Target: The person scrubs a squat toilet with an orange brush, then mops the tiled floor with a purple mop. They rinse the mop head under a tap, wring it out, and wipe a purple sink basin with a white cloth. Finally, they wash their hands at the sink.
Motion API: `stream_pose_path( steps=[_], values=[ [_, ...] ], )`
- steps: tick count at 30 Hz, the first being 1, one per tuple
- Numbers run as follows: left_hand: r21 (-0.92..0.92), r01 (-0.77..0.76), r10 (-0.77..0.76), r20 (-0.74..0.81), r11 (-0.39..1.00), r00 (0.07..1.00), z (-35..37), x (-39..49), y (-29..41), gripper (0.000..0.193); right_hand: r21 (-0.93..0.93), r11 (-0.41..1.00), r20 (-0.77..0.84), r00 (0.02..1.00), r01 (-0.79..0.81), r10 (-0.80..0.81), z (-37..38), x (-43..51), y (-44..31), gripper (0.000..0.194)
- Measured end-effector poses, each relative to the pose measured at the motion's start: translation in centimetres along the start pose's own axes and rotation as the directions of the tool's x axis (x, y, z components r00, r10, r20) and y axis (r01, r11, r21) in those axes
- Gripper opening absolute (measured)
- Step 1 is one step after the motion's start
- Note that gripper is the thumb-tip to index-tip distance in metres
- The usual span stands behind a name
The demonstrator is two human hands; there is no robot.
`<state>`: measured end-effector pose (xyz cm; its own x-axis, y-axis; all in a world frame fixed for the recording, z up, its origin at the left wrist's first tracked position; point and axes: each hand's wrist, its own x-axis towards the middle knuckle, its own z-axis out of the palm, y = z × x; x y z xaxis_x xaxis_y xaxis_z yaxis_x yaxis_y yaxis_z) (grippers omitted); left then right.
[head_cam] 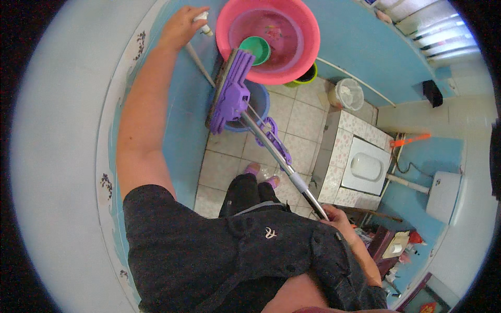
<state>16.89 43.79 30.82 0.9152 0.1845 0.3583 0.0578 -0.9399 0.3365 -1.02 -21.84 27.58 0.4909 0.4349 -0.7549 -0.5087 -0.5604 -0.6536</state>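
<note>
My left hand (181, 26) reaches to the wall with its thumb and fingers on a white plastic tap (203, 24). My right hand (337, 217) grips the metal pole (270, 145) of a squeeze mop near my waist. The mop's purple head (236, 96), with a greyish sponge strip (221, 92), slants across a blue bucket (258, 102); whether they touch I cannot tell. One end of the head overlaps the rim of a large pink basin (309, 35). Inside the basin, a green bowl (256, 49) sits at the near left side. A purple lever (280, 144) is attached to the pole.
A yellow-green bucket (307, 76) is partly hidden behind the basin. A clear plastic bucket (349, 94) stands near the tiled raised step (340, 154) with a squat toilet (366, 166). Below the tap, a white pipe (199, 64) runs along the blue wall. A cluttered shelf (385, 246) is at right.
</note>
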Motion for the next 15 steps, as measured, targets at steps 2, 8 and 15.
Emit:
stream_pose_path(
  steps=[2, 8, 15],
  values=[
    [-0.015, 0.004, -0.004, -0.039, 1.000, 0.999, 0.0, -0.2, 0.2, 0.038, -0.088, 0.996, 0.005, 1.000, 0.027, -0.027, -0.3, 0.2, -0.2, 0.043],
    [0.103, 0.050, -0.042, -0.080, 0.993, 0.996, 0.7, 0.2, 0.1, 0.039, -0.192, 0.976, 0.007, 0.995, 0.102, -0.103, -0.8, 0.1, -1.1, 0.043],
    [0.048, 0.029, -0.021, -0.146, 0.998, 0.989, 1.2, 0.1, 0.1, 0.040, -0.209, 0.977, -0.052, 0.997, 0.051, -0.063, -0.1, 0.5, -3.1, 0.045]
  ],
)
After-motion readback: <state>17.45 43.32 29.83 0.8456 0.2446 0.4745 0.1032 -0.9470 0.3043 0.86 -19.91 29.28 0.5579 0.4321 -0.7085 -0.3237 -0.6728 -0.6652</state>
